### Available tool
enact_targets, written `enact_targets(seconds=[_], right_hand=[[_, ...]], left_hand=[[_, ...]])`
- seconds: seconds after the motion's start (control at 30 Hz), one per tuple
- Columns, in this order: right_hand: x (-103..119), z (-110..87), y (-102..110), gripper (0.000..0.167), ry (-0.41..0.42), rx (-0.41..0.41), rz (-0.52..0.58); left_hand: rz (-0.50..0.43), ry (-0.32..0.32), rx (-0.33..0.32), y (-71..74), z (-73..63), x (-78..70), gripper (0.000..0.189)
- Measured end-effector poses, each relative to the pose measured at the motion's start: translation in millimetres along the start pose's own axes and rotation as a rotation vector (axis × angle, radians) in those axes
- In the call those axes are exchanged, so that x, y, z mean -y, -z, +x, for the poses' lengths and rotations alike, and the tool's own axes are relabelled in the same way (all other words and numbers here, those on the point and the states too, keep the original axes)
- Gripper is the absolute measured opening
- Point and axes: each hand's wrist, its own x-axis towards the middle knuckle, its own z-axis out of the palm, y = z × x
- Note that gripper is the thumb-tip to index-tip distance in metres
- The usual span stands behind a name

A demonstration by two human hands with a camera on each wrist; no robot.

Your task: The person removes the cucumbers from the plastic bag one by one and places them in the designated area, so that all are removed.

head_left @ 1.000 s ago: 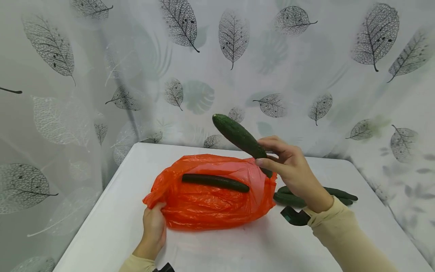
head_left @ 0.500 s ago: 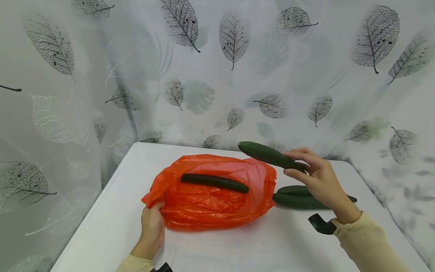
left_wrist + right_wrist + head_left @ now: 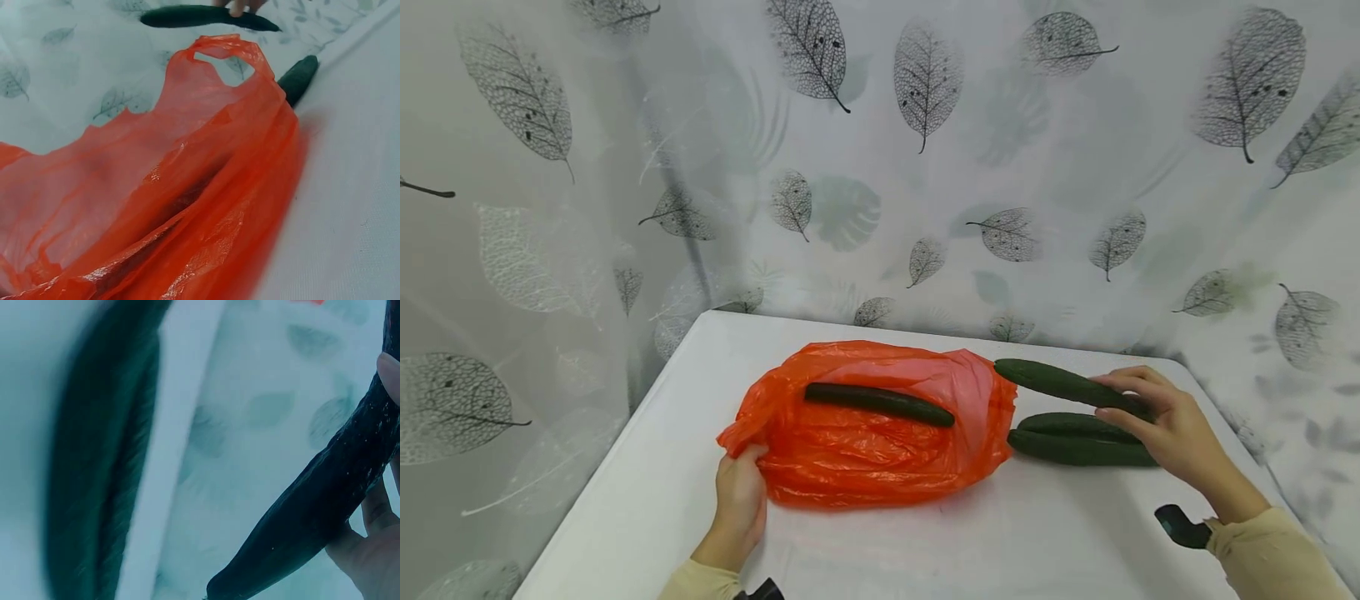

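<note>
An orange-red plastic bag (image 3: 880, 475) lies spread on the table, its left end gripped by my left hand (image 3: 741, 496). One dark cucumber (image 3: 880, 402) rests within the bag's opening. My right hand (image 3: 1172, 429) pinches another cucumber (image 3: 1052, 379) near its right end, thumb on the near side and fingers on the far side. This cucumber is raised just above and behind two cucumbers (image 3: 1075, 450) lying side by side right of the bag. In the right wrist view the held cucumber (image 3: 300, 512) slants down left from the fingers. The left wrist view shows the bag (image 3: 206, 187) but not the hand.
The white table (image 3: 940, 554) has its far edge close to a leaf-printed curtain (image 3: 880, 167) that also hangs along both sides. One loop handle (image 3: 231, 44) of the bag stands up in the left wrist view. A dark wrist device (image 3: 1182, 527) sits by the right sleeve.
My right hand has carried its cucumber rightward and down, from over the bag's right end to over the two cucumbers. My left hand and the bag have stayed put.
</note>
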Motion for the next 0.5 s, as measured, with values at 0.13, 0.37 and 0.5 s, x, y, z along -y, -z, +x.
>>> enact_targets(seconds=[0.13, 0.37, 0.5], right_hand=[[-19.5, -18.0, 6.2, 0.048, -0.011, 0.033, -0.077], [-39.9, -40.6, 14.5, 0.045, -0.049, 0.09, -0.146], [-50.0, -49.7, 14.6, 0.045, -0.039, 0.13, -0.176]], left_hand=[[0.002, -0.001, 0.002, 0.2, 0.9, 0.4, 0.054], [0.013, 0.01, -0.007, -0.2, 2.4, 0.0, 0.055], [0.019, 0.017, -0.018, -0.5, 2.9, 0.8, 0.054]])
